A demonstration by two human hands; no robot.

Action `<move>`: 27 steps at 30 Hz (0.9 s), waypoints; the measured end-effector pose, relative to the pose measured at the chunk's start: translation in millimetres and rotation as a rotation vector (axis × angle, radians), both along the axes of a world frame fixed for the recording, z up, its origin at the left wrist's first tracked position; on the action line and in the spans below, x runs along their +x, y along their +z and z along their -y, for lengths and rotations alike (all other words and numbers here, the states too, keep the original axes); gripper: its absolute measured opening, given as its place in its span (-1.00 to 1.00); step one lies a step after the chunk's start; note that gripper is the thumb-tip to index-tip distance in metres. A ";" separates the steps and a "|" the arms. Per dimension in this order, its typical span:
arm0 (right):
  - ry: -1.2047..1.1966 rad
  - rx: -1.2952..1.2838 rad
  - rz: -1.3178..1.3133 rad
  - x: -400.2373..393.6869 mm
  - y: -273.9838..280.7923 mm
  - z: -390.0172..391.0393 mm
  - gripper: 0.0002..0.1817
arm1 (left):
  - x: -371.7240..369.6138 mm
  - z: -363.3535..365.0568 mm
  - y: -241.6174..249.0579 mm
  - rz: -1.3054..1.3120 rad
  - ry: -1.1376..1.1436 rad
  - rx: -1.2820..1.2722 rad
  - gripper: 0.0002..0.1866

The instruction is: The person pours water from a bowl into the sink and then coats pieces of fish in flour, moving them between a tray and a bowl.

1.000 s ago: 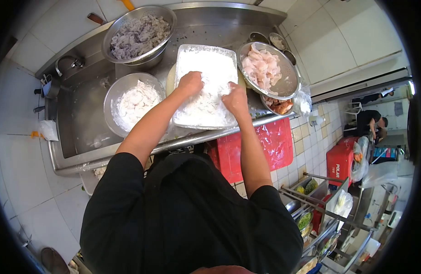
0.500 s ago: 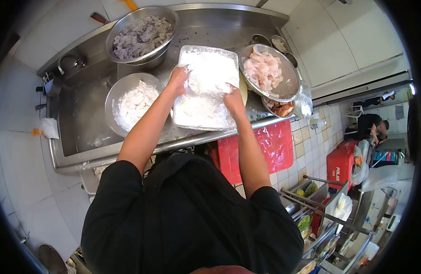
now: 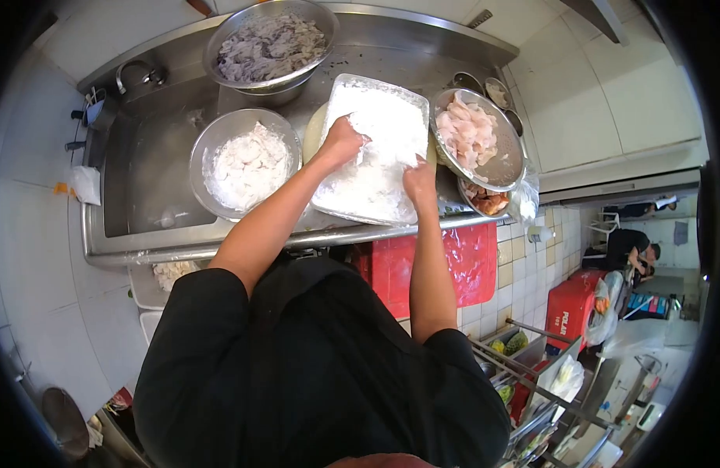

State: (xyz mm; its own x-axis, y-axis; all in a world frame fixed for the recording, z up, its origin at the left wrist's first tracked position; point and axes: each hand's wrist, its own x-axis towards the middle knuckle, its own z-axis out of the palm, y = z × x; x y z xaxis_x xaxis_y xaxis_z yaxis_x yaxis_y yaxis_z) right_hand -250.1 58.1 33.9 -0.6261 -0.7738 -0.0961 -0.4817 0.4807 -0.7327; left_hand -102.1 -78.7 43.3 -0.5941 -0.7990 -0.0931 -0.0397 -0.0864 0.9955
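Observation:
A rectangular tray (image 3: 360, 79) full of white flour (image 3: 387, 117) lies in front of me. My left hand (image 3: 344, 140) reaches into the flour near the tray's middle, fingers curled and whitened; what they hold is hidden. At the right side of the tray, my right hand (image 3: 420, 181) is closed, its fingertips down in the flour. Left of the tray stands a bowl (image 3: 197, 171) with flour-coated pieces (image 3: 250, 165). To the right, a metal bowl (image 3: 502, 162) holds pale raw meat slices (image 3: 465, 132).
A large metal bowl (image 3: 328, 35) of greyish floured pieces stands behind, beside the sink basin (image 3: 153, 156) and tap (image 3: 133, 74). A smaller bowl of brownish pieces (image 3: 486, 201) sits under the meat bowl. Below the counter is a red lid-like panel (image 3: 473, 265). Another person (image 3: 629, 246) is far right.
My left hand has moved from the tray's left edge inward toward its middle. My right hand stays at the right side. The whole view has shifted slightly.

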 end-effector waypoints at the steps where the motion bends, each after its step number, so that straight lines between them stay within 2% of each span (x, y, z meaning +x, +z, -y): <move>1: -0.037 0.001 -0.064 1.8 0.0 -0.7 -0.63 | 2.8 3.1 2.7 0.001 0.005 -0.118 -0.58; 3: -0.041 0.000 -0.221 -7.6 -17.4 4.7 -0.61 | 6.8 6.5 9.6 0.062 -0.038 -0.204 -0.55; 5: 0.199 0.081 -0.508 -18.5 -25.6 10.6 -0.60 | 8.0 10.1 2.4 0.115 -0.036 -0.261 -0.53; 7: 0.189 -0.012 -0.432 -17.8 -27.1 14.5 -0.61 | 7.8 12.0 -0.4 0.143 -0.034 -0.274 -0.53; 8: 0.193 -0.016 -0.342 -17.4 -27.6 16.7 -0.62 | 11.1 9.5 4.6 0.153 -0.050 -0.269 -0.52; 9: 0.083 -0.201 -0.165 6.7 3.3 20.5 -0.61 | 13.8 9.3 4.3 0.172 -0.059 -0.277 -0.52; 12: 0.149 -0.249 0.152 20.2 15.4 25.6 -0.62 | 23.3 10.3 8.3 0.187 -0.105 -0.288 -0.52; 14: 0.238 -0.302 0.299 33.6 11.7 32.4 -0.65 | 32.2 10.7 17.1 0.159 -0.142 -0.277 -0.52; 15: 0.280 -0.327 0.373 40.3 10.5 35.4 -0.66 | 35.8 10.9 19.4 0.124 -0.092 -0.312 -0.55; 18: 0.273 -0.449 0.548 65.2 6.8 53.5 -0.67 | 62.1 27.6 22.4 0.054 -0.111 -0.215 -0.59; 19: 0.227 -0.472 0.693 81.1 12.7 62.5 -0.69 | 70.8 37.4 10.2 0.097 -0.089 -0.200 -0.64; 21: 0.309 -0.387 0.690 110.4 23.8 78.8 -0.70 | 101.1 53.8 -13.2 0.036 -0.038 -0.094 -0.68; 22: 0.342 -0.347 0.691 123.1 23.4 86.1 -0.71 | 124.4 54.4 -4.6 0.061 -0.018 -0.053 -0.69; 24: 0.447 -0.248 0.485 141.1 6.5 106.3 -0.69 | 164.4 61.0 -13.3 0.037 0.023 -0.018 -0.72; 25: 0.446 -0.256 0.322 154.3 5.3 114.5 -0.70 | 183.2 65.4 -12.7 0.151 0.102 0.053 -0.72; 26: 0.442 -0.260 0.158 168.9 4.2 121.5 -0.70 | 197.8 65.6 -13.4 0.238 0.246 0.018 -0.73; 27: 0.429 -0.264 0.127 182.3 1.5 127.3 -0.68 | 208.4 59.7 10.8 0.315 0.400 0.086 -0.73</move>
State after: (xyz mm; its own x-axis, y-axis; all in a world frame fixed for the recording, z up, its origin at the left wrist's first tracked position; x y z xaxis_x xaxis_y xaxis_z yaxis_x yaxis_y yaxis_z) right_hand -67.9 -69.1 35.4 -0.2433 -0.9664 0.0826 -0.4944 0.0503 -0.8678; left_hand 106.2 -138.4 54.2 -0.1758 -0.9395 -0.2940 -0.2838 -0.2376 0.9290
